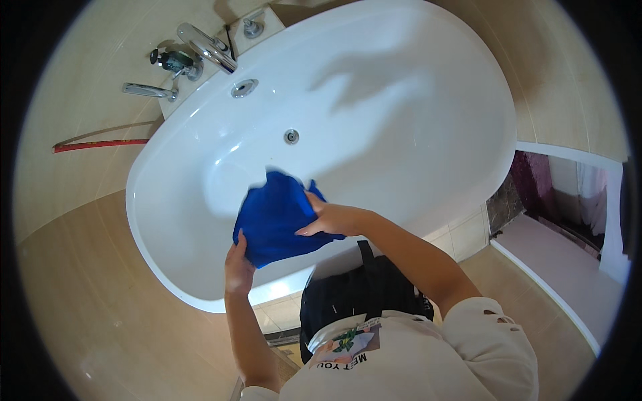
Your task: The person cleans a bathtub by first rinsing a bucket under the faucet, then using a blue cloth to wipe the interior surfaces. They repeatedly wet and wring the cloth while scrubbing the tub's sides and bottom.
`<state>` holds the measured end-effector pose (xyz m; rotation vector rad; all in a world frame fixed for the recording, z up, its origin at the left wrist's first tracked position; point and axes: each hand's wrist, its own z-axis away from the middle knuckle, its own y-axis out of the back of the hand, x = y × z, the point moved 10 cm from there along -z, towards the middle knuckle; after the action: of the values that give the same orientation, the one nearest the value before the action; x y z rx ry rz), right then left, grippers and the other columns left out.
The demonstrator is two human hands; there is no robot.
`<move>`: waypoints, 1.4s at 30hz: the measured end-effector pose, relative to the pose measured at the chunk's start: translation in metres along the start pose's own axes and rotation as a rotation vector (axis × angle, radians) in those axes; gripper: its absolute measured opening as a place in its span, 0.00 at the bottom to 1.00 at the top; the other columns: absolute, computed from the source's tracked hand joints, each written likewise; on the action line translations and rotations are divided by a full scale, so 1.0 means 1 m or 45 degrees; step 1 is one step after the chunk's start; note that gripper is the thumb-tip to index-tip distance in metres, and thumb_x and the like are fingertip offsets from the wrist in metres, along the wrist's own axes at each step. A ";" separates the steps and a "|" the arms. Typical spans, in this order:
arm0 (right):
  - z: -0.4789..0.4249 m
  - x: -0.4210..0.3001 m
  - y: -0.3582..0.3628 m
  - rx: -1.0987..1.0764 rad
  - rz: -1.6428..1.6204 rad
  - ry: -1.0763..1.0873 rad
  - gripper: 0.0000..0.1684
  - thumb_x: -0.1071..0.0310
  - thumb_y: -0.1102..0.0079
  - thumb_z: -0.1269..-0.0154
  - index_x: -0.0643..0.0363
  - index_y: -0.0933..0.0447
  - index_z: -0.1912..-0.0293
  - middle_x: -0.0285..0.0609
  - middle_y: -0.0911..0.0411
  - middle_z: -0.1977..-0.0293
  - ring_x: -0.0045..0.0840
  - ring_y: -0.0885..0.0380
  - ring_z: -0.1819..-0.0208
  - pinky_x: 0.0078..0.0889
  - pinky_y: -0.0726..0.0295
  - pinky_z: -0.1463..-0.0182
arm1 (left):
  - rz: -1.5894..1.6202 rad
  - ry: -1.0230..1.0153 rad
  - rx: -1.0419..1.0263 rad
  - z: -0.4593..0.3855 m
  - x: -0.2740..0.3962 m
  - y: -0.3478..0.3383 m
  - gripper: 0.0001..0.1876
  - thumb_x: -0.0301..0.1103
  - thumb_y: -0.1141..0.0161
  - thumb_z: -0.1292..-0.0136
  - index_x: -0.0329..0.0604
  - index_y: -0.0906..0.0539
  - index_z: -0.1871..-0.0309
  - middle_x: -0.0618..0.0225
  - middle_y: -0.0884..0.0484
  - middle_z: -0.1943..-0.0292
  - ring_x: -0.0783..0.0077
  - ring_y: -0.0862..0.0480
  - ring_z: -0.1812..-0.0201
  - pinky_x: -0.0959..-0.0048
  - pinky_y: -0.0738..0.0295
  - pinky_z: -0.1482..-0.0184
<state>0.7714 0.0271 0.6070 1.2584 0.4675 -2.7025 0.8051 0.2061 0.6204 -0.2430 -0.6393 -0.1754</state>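
Note:
A blue cloth (276, 215) is spread between my two hands above the near left part of a white bathtub (421, 165). My left hand (239, 265) grips its lower left edge, thumb on top and the other fingers partly hidden beneath it. My right hand (331, 218) holds the cloth's right side, with a fold near the thumb and part of the cloth behind the fingers. Past the cloth lies the round metal drain (291, 136) in the tub floor. The fingers under the cloth are hidden.
A chrome faucet (205, 47), a hand shower (149, 91), a dark pump bottle (173, 60) and a round tap handle (253, 28) stand along the tub's far left rim. A red strip (100, 144) meets the rim at left. A white-framed doorway (567, 155) is at right.

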 end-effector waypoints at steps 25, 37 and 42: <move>-0.019 -0.112 0.141 0.722 1.442 0.467 0.08 0.68 0.35 0.51 0.54 0.19 0.67 0.37 0.36 0.53 0.37 0.39 0.50 0.37 0.35 0.52 | -0.393 -0.486 -0.003 -0.087 0.162 -0.070 0.16 0.40 0.56 0.31 0.40 0.21 0.55 0.67 0.24 0.59 0.77 0.28 0.58 0.78 0.35 0.51; -0.121 -0.115 0.213 0.193 1.025 -0.038 0.20 0.55 0.45 0.42 0.54 0.23 0.53 0.46 0.21 0.60 0.36 0.25 0.55 0.37 0.30 0.47 | -0.587 -0.636 -0.121 -0.168 0.172 -0.090 0.12 0.38 0.47 0.36 0.38 0.22 0.58 0.65 0.32 0.51 0.73 0.31 0.53 0.78 0.38 0.46; -0.197 -0.188 0.262 0.807 1.028 0.632 0.22 0.66 0.48 0.41 0.62 0.30 0.46 0.53 0.29 0.48 0.46 0.32 0.45 0.36 0.32 0.42 | -0.217 -0.273 -0.179 -0.211 0.151 -0.101 0.26 0.42 0.54 0.31 0.33 0.38 0.37 0.71 0.28 0.55 0.79 0.32 0.54 0.83 0.41 0.48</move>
<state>1.0983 -0.1595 0.5716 1.7527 -0.7764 -1.8612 1.0206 0.0380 0.5657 -0.3457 -0.8626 -0.3624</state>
